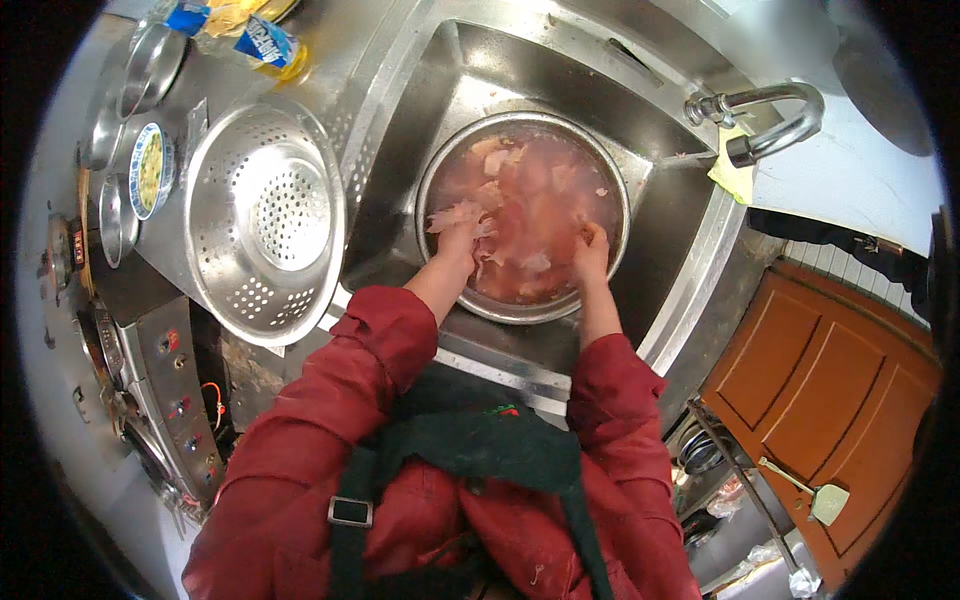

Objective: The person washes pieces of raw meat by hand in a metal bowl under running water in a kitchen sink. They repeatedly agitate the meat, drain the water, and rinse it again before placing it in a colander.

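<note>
A round metal basin (619, 172) sits in the stainless-steel sink (517, 60). It is filled with cloudy reddish water and pieces of raw meat (496, 161). At the basin's near left side, my left hand (454, 249) grips a pale, ragged piece of raw meat (454, 216) at the water's surface; some of its fingers are hidden. My right hand (592, 255) is just inside the right rim with its fingers curled and the tips partly under the water. Whether those fingers hold anything is unclear.
A large steel colander (217, 187) stands left of the sink, beside a patterned bowl (150, 171) and metal bowls (154, 67). A bottle of yellow liquid (270, 46) lies behind it. The curved faucet (806, 112) rises at the right corner, near a yellow cloth (729, 169).
</note>
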A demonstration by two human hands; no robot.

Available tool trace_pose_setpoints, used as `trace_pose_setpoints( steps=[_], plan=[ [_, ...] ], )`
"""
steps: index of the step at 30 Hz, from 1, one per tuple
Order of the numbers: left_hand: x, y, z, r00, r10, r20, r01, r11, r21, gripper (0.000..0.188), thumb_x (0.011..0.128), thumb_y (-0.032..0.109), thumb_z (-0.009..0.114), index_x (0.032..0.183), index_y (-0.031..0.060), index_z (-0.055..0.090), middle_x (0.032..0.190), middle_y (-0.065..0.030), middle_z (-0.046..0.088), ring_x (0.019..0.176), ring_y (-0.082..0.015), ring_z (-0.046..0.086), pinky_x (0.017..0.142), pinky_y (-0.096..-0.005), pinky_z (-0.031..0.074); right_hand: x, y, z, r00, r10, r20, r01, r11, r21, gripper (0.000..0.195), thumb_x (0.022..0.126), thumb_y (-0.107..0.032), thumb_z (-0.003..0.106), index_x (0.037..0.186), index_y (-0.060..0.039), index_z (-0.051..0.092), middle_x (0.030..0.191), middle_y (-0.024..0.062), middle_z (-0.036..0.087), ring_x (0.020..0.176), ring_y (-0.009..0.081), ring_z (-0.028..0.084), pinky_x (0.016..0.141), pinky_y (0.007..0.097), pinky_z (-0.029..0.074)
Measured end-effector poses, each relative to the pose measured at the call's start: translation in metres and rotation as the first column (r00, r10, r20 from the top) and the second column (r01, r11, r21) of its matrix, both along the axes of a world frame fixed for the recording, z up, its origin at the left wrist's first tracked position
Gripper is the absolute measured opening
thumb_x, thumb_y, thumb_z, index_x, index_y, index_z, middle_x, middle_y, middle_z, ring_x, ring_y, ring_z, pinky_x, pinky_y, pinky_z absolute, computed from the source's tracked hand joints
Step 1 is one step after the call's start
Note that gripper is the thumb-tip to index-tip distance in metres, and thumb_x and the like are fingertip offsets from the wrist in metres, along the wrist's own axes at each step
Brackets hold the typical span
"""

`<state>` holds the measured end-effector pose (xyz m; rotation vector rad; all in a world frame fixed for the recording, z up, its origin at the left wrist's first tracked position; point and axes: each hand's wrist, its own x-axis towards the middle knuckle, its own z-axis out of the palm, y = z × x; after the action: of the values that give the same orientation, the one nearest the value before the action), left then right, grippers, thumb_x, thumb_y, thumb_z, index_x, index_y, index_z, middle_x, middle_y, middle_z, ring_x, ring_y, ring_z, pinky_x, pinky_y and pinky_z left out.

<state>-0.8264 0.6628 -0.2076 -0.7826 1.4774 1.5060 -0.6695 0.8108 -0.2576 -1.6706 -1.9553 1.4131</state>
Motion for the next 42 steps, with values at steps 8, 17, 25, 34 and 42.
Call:
trace_pose_setpoints(
  steps=[8, 17, 25, 34, 42],
  plan=[
    [0.018, 0.000, -0.075, 0.351, -0.923, -0.158, 0.747, 0.378, -0.546, 0.040, 0.072, 0.023, 0.065, 0.105, 0.0022, 0.055, 0.096, -0.0097, 0.059, 0.082, -0.0220, 0.059, 0.069, -0.0335, 0.047, -0.010, -0.040, 0.034, 0.486, 0.793, 0.369, -0.838, 0.542, -0.061, 0.043, 0.074, -0.023, 0.061, 0.114, -0.0099, 0.052, 0.119, 0.0202, 0.045, 0.111, 0.0311, 0.043, 0.093, 0.0377, 0.035],
    [0.026, 0.047, 0.026, 0.946, -0.318, -0.056, 0.309, 0.841, 0.444, 0.025, 0.083, 0.013, 0.055, 0.105, 0.0033, 0.055, 0.097, -0.0060, 0.059, 0.086, -0.0169, 0.057, 0.070, -0.0301, 0.047, -0.034, -0.018, 0.061, 0.916, -0.241, -0.322, 0.016, 0.822, -0.569, 0.019, 0.083, -0.020, 0.059, 0.088, -0.0028, 0.063, 0.082, 0.0055, 0.062, 0.068, 0.0165, 0.059, 0.058, 0.0289, 0.047],
    [0.017, 0.031, 0.053, 0.938, -0.345, -0.047, 0.306, 0.752, 0.584, 0.028, 0.088, 0.017, 0.049, 0.111, 0.0017, 0.050, 0.103, -0.0083, 0.057, 0.092, -0.0205, 0.056, 0.079, -0.0342, 0.045, -0.037, -0.019, 0.106, 0.860, -0.280, -0.427, -0.157, 0.651, -0.743, 0.019, 0.076, -0.007, 0.060, 0.094, -0.0019, 0.054, 0.090, 0.0069, 0.057, 0.076, 0.0151, 0.058, 0.054, 0.0276, 0.048],
    [0.012, 0.015, 0.081, 0.938, -0.341, -0.053, 0.320, 0.800, 0.507, 0.029, 0.086, 0.017, 0.052, 0.112, 0.0029, 0.050, 0.103, -0.0073, 0.057, 0.090, -0.0175, 0.057, 0.077, -0.0324, 0.047, -0.047, -0.050, 0.108, 0.840, -0.102, -0.533, -0.112, 0.928, -0.355, 0.006, 0.075, -0.002, 0.059, 0.081, -0.0002, 0.060, 0.071, 0.0008, 0.059, 0.063, 0.0068, 0.053, 0.056, 0.0212, 0.042],
    [0.022, 0.019, 0.104, 0.906, -0.256, -0.338, 0.403, 0.765, 0.501, 0.023, 0.086, 0.013, 0.053, 0.107, 0.0045, 0.053, 0.096, -0.0018, 0.057, 0.083, -0.0097, 0.056, 0.066, -0.0236, 0.046, -0.035, -0.050, 0.148, 0.714, -0.233, -0.660, -0.158, 0.865, -0.476, 0.011, 0.083, -0.008, 0.055, 0.091, -0.0015, 0.059, 0.080, 0.0033, 0.060, 0.069, 0.0075, 0.054, 0.061, 0.0206, 0.045]
  ],
)
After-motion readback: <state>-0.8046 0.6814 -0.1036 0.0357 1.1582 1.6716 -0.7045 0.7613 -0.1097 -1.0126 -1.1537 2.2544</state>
